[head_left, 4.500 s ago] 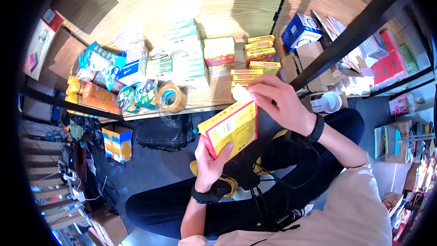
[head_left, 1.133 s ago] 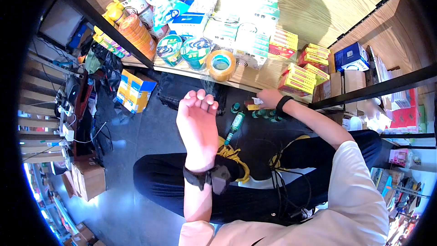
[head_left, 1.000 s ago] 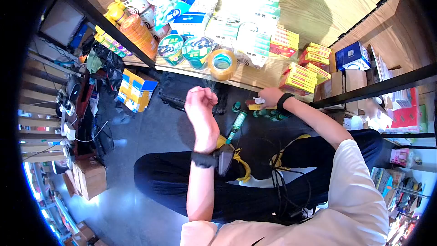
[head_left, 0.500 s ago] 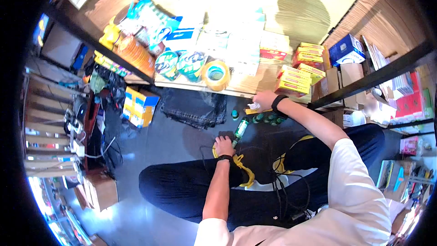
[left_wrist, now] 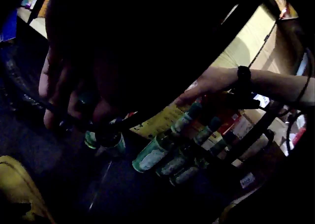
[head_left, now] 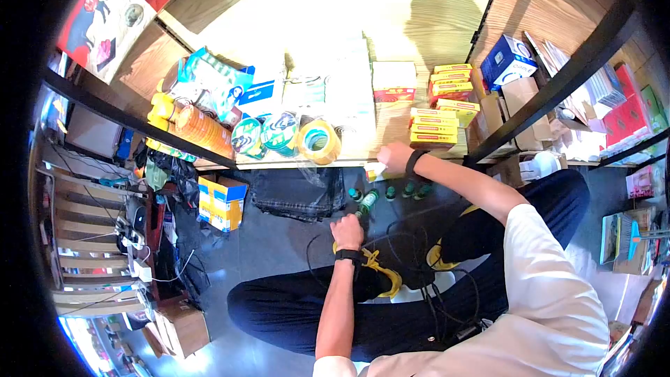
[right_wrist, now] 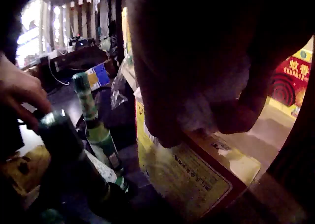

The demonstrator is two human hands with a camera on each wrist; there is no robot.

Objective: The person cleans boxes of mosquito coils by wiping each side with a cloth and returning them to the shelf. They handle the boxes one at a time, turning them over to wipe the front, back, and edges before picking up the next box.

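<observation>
The left hand is low beside a yellow-laced shoe, its fingers curled round the neck end of a green bottle. In the head view the right hand is near the shelf's front edge, pinching a crumpled white piece. Under the right fingers, in the right wrist view, stands a yellow and red box. Several other green bottles stand upright on the floor near that box.
The shelf bears stacked yellow boxes, a tape roll, green-lidded tubs and orange packs. Black folded material and a blue-yellow carton lie below. Black cords hang between the legs.
The left hand has come down from its raised, empty pose and grips a bottle. The right hand has stayed by the box, which both hands held up earlier. The head view has shifted.
</observation>
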